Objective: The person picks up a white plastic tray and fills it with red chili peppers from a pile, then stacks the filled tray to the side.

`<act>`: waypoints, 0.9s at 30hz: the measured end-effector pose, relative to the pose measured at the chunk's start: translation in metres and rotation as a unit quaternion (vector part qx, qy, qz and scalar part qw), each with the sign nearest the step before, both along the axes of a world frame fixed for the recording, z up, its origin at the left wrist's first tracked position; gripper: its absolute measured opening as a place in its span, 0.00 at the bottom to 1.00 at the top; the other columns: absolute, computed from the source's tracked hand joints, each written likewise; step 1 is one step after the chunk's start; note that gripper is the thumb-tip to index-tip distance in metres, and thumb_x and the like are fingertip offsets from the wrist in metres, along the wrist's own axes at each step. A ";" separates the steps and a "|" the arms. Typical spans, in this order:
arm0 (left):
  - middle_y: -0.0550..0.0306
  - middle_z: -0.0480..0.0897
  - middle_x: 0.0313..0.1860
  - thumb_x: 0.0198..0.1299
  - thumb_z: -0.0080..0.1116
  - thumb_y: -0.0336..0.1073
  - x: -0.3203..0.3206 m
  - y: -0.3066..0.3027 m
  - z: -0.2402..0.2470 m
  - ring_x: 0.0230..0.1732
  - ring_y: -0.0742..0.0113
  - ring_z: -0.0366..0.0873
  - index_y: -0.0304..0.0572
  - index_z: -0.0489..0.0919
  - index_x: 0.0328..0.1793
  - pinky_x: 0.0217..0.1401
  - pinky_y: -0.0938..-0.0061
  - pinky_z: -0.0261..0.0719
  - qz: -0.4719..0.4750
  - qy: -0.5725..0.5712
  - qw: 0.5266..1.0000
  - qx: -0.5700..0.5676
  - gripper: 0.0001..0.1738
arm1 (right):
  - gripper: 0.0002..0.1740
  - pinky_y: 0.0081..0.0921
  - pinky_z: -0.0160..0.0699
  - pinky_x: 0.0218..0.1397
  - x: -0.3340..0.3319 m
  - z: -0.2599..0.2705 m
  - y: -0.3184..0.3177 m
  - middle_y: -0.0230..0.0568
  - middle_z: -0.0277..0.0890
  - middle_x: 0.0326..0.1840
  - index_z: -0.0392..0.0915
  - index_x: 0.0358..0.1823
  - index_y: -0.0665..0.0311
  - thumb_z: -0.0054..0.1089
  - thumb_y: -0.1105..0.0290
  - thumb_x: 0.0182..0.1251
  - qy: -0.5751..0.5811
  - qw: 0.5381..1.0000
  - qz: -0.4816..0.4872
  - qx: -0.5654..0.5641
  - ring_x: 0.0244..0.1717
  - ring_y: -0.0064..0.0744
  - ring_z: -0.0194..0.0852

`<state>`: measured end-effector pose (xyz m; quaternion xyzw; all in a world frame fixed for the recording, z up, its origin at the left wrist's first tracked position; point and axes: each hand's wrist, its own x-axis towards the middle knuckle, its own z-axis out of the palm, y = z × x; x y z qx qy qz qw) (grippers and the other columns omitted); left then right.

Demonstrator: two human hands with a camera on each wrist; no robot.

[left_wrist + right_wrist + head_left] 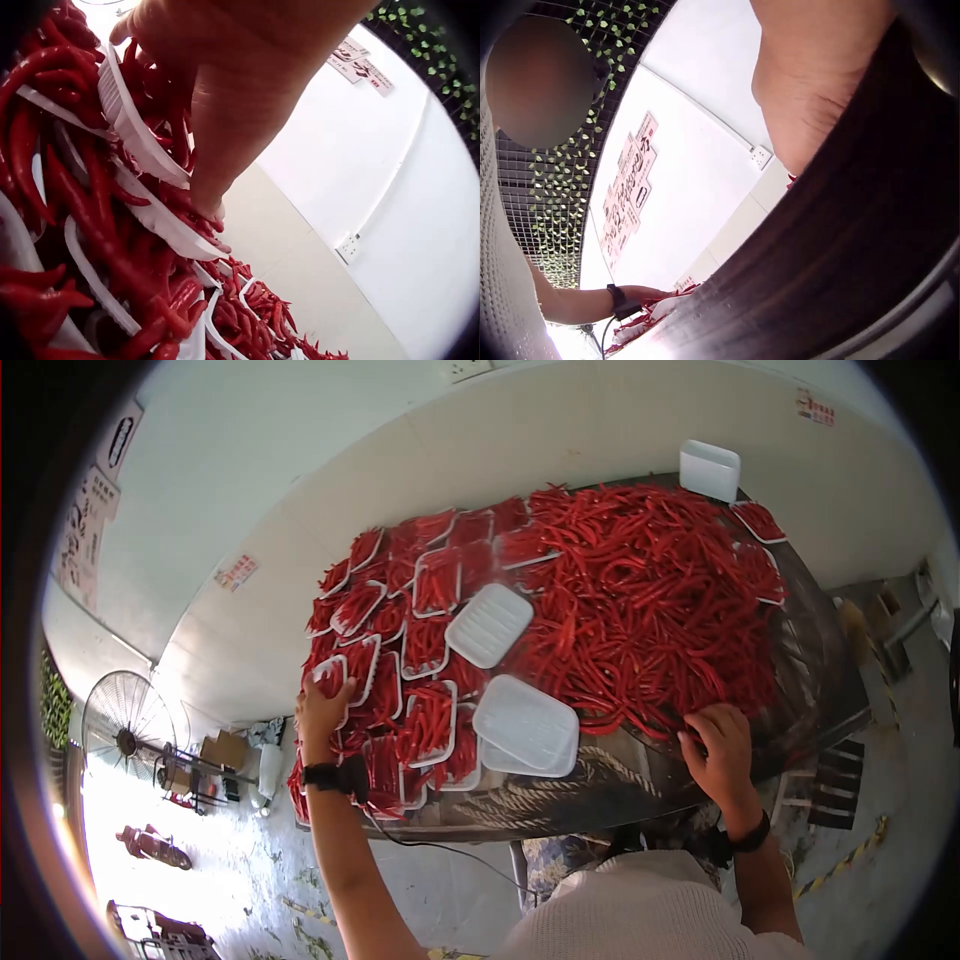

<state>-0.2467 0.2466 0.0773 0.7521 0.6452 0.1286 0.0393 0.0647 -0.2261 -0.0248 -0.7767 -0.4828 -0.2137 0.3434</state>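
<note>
At the table's left side, my left hand (320,718) grips a white tray filled with red chilies (329,674). In the left wrist view the fingers and thumb of this hand (236,82) span the tray (129,120), which is tilted against other filled trays. My right hand (722,758) lies at the near right edge of the loose chili pile (640,600), fingers loosely bent and touching it. The right wrist view shows only part of that hand (814,82); its fingertips are hidden there.
Stacked empty white trays (527,726) and another empty tray (489,625) lie mid-table. More white trays (710,470) stand at the back right, near two chili-filled ones. Rope (560,795) shows along the front edge. A fan (127,741) stands left of the table.
</note>
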 end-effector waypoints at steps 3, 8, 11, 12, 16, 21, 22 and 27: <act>0.31 0.68 0.70 0.47 0.68 0.68 -0.001 -0.008 0.003 0.71 0.34 0.65 0.48 0.59 0.79 0.72 0.48 0.65 -0.021 0.019 0.997 0.067 0.57 | 0.14 0.42 0.71 0.56 -0.001 0.000 0.000 0.39 0.77 0.42 0.81 0.43 0.62 0.69 0.72 0.55 0.000 1.000 -0.003 0.006 0.50 0.46 0.74; 0.41 0.80 0.57 0.54 0.70 0.41 0.043 -0.064 0.004 0.60 0.44 0.76 0.41 0.77 0.64 0.64 0.55 0.72 -0.277 -0.125 0.937 0.171 0.31 | 0.13 0.40 0.72 0.55 0.000 0.000 0.001 0.38 0.77 0.41 0.81 0.43 0.62 0.70 0.72 0.55 0.004 1.000 -0.006 0.006 0.49 0.44 0.75; 0.46 0.82 0.44 0.49 0.74 0.36 0.098 -0.132 -0.011 0.47 0.51 0.80 0.37 0.84 0.49 0.53 0.63 0.77 -0.415 -0.110 0.898 0.095 0.21 | 0.13 0.40 0.72 0.53 0.000 -0.003 0.000 0.38 0.78 0.41 0.82 0.42 0.62 0.70 0.72 0.55 0.005 1.000 0.001 0.014 0.48 0.44 0.75; 0.48 0.81 0.40 0.47 0.75 0.36 0.110 -0.141 -0.024 0.43 0.52 0.79 0.38 0.85 0.44 0.48 0.62 0.77 -0.431 -0.098 0.893 0.085 0.18 | 0.13 0.39 0.72 0.52 0.001 -0.004 0.000 0.38 0.78 0.40 0.82 0.42 0.62 0.70 0.73 0.55 0.000 1.000 0.004 0.029 0.48 0.44 0.76; 0.52 0.79 0.36 0.46 0.73 0.35 0.139 -0.158 -0.044 0.42 0.50 0.78 0.42 0.84 0.36 0.46 0.58 0.75 -0.404 -0.029 0.907 0.110 0.12 | 0.12 0.39 0.73 0.51 0.000 -0.007 -0.006 0.38 0.78 0.39 0.82 0.42 0.62 0.69 0.73 0.55 0.000 0.999 0.000 0.040 0.46 0.44 0.76; 0.53 0.80 0.37 0.47 0.72 0.36 0.140 -0.155 -0.043 0.43 0.48 0.79 0.44 0.83 0.32 0.45 0.56 0.75 -0.367 0.013 0.929 0.052 0.09 | 0.12 0.39 0.73 0.51 0.001 -0.005 -0.004 0.38 0.79 0.39 0.82 0.42 0.63 0.69 0.74 0.54 -0.002 0.998 0.012 0.061 0.45 0.44 0.77; 0.53 0.80 0.33 0.49 0.71 0.35 0.136 -0.152 -0.043 0.38 0.52 0.79 0.42 0.82 0.32 0.41 0.59 0.75 -0.395 -0.023 0.914 0.093 0.09 | 0.12 0.39 0.73 0.51 0.002 -0.006 -0.004 0.38 0.79 0.39 0.82 0.42 0.63 0.69 0.74 0.54 0.000 0.998 0.011 0.062 0.45 0.44 0.77; 0.57 0.75 0.20 0.58 0.66 0.33 0.123 -0.216 0.008 0.23 0.69 0.73 0.36 0.78 0.31 0.27 0.71 0.69 -0.380 -0.202 0.902 -0.025 0.09 | 0.12 0.40 0.75 0.49 0.005 -0.003 -0.009 0.40 0.79 0.38 0.82 0.42 0.63 0.68 0.75 0.55 0.079 0.988 0.058 0.123 0.41 0.45 0.77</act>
